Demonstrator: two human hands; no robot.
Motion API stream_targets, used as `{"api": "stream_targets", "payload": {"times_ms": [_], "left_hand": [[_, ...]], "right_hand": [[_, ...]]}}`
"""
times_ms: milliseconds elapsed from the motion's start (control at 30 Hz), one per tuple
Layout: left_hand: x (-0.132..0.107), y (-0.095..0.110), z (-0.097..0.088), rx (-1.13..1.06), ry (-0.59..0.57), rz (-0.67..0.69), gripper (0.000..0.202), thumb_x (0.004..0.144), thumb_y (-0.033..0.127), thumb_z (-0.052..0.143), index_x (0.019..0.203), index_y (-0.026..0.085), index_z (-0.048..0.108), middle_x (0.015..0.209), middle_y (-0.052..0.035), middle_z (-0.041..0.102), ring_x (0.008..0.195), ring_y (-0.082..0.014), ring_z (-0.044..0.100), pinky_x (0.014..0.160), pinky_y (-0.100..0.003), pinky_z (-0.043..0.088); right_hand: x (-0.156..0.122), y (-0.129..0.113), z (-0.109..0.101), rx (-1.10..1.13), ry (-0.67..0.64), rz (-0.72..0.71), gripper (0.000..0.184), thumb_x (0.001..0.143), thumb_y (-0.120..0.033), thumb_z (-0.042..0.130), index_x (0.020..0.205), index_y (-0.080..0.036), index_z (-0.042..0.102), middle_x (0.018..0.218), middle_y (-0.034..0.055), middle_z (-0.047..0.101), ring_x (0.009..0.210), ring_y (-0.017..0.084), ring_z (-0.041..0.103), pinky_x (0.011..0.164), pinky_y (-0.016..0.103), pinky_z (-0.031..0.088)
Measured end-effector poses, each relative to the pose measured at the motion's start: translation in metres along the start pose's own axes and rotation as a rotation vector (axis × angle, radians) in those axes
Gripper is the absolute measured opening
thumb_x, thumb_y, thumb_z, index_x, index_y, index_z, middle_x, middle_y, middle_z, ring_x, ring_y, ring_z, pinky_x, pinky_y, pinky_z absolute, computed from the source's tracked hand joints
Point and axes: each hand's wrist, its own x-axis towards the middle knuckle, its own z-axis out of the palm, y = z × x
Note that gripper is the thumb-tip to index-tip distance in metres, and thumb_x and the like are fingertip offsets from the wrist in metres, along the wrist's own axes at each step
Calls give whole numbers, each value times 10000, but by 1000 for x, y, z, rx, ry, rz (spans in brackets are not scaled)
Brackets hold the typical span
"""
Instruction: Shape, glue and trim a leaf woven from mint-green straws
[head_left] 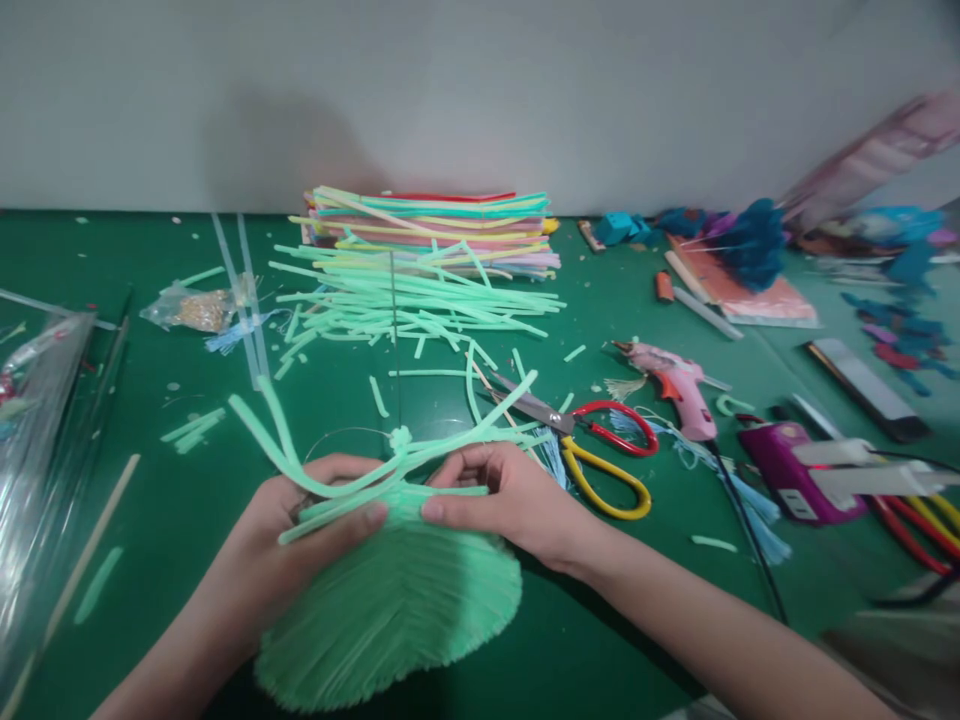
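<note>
Both hands hold a mint-green fan-shaped piece (405,610) made of pipe cleaners, its wide rounded end towards me. My left hand (322,520) grips its narrow top from the left, thumb on the front, with long loose pipe cleaner ends (274,455) sticking out past the fingers. My right hand (495,490) pinches a pipe cleaner at the right of the narrow top, thumb and fingers closed. A small green knob (401,438) sits above the join, with a thin wire rising from it. Scissors with red and yellow handles (574,430) lie just beyond my right hand.
Loose mint pipe cleaners (420,300) lie before a multicoloured bundle (435,225) by the wall. To the right are a pink glue gun (671,380), a purple box with plugs (795,470) and dark blue pieces (754,245). Clear plastic packs (45,390) lie left.
</note>
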Motion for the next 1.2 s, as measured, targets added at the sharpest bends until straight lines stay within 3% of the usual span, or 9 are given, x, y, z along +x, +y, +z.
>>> {"api": "stream_targets", "payload": {"times_ms": [133,300,433,533,633,733,867,1067,1200], "left_hand": [[0,0,0,10,1,26,366,639,471,805,913,233,752,793,-3,745,717,-197,627,652,-266,450],[0,2,-1,9,29,45,389,671,472,784,988,252,734,915,0,755,816,-211,654,720,-268,455],[2,2,0,29,58,28,299,694,489,759,847,232,750,765,3,720,726,-192,605,670,-270,421],[3,1,0,38,59,37,289,683,497,763,782,226,758,712,-9,702,699,-201,593,657,-281,416],[3,2,-1,18,55,25,305,679,499,762,819,228,770,720,-25,717,692,-212,606,645,-287,424],[3,3,-1,-18,36,5,333,660,489,774,864,226,777,782,-46,752,732,-238,644,666,-303,448],[2,3,-1,-34,11,-14,356,627,477,809,868,217,780,842,-58,777,766,-247,667,692,-309,467],[4,-1,2,-268,-42,-123,484,599,408,862,1029,249,707,879,-38,781,782,-227,689,727,-315,496],[5,-3,4,-283,-50,-99,385,615,383,849,939,240,699,893,-31,765,804,-221,685,721,-301,497]], "right_hand": [[0,1,-1,-15,6,16,285,581,-336,907,709,-179,707,764,1,701,722,147,612,675,265,451],[-1,1,0,121,-13,-54,340,721,-414,832,989,-220,750,988,35,745,902,175,670,830,310,500],[0,1,1,275,-26,-90,400,763,-416,805,1110,-234,721,928,32,744,896,171,672,842,319,510],[1,1,0,282,55,-167,304,743,-385,821,992,-233,735,848,-1,712,787,137,640,767,280,501],[2,2,-3,155,91,-231,229,723,-360,831,834,-204,704,772,-15,653,720,122,576,676,249,459],[1,1,-2,31,39,-296,214,756,-354,799,821,-202,662,818,-5,633,753,132,551,668,249,437],[0,0,3,35,35,-322,207,755,-342,789,783,-200,641,816,-1,631,764,142,554,688,261,443],[0,5,4,21,8,-293,159,789,-368,746,848,-221,743,860,9,690,816,162,602,736,277,466],[1,7,1,18,-40,-266,168,806,-366,732,893,-228,768,917,10,716,868,169,622,784,284,475]]}}
